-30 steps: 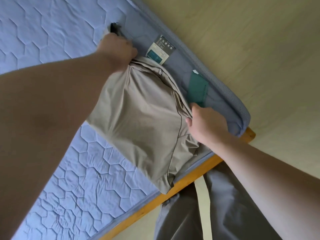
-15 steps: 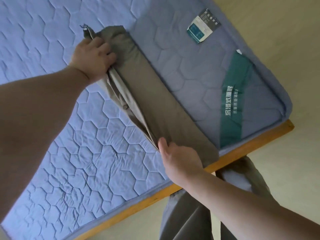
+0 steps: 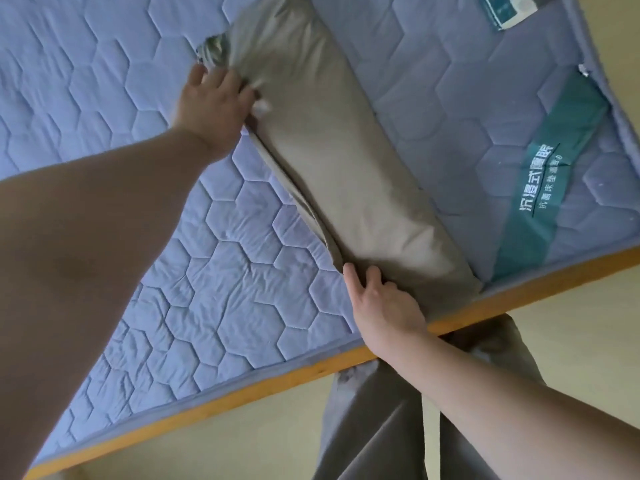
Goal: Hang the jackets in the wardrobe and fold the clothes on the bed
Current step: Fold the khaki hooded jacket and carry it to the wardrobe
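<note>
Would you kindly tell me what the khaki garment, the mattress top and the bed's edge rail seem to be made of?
The khaki garment looks like thin, matte woven cloth, perhaps cotton or synthetic: it creases softly. The mattress top is quilted fabric, stitched in hexagons, slightly puckered. The edge rail seems smooth, orange-toned wood, possibly varnished.

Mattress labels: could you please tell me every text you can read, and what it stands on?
"沉浸式睡眠": large white print on the green band across the mattress corner.
Smaller line beneath it: seems to begin "抗菌床垫", rest blurred.
White tag at the top edge: too blurred to read.
</note>
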Demonstrator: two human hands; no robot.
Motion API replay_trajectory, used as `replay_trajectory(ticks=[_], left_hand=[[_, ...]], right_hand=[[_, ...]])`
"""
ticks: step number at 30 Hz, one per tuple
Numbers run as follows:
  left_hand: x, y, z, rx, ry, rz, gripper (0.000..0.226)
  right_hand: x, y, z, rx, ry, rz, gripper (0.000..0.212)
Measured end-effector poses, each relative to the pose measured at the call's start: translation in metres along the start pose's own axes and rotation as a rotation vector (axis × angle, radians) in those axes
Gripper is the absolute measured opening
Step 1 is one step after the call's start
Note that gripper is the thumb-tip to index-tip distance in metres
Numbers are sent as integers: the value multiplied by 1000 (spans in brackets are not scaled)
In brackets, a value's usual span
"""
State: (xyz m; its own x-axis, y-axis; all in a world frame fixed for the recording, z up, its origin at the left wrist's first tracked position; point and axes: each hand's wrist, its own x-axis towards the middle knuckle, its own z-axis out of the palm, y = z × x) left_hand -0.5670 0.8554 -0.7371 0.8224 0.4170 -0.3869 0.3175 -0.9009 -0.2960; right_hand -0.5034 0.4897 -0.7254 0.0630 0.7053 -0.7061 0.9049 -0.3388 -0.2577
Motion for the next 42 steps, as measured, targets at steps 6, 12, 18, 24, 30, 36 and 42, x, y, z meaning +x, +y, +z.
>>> replay_trajectory(ticks=[6,12,18,24,30,36,42], left_hand=[[-25,23,9,-185,-46,-322,29],[-9,86,-14,-532,418,-301,33],[48,127,-9,-473,201,-79,69],[61,135,37,-389,154,-109,75],[63,134,39,-393,175,-116,76],[66,118,32,-440,161,-103,64],[96,82,24,-338,143,-123,71]], right_hand=[[-5,-9,17,-111,-28,-31,75],[26,5,-27,81,647,-26,50],[99,33,-57,75,679,301,71],[133,66,5,44,552,390,78],[136,63,4,24,565,397,76],[147,38,-42,82,728,325,71],[175,25,-26,83,596,396,77]])
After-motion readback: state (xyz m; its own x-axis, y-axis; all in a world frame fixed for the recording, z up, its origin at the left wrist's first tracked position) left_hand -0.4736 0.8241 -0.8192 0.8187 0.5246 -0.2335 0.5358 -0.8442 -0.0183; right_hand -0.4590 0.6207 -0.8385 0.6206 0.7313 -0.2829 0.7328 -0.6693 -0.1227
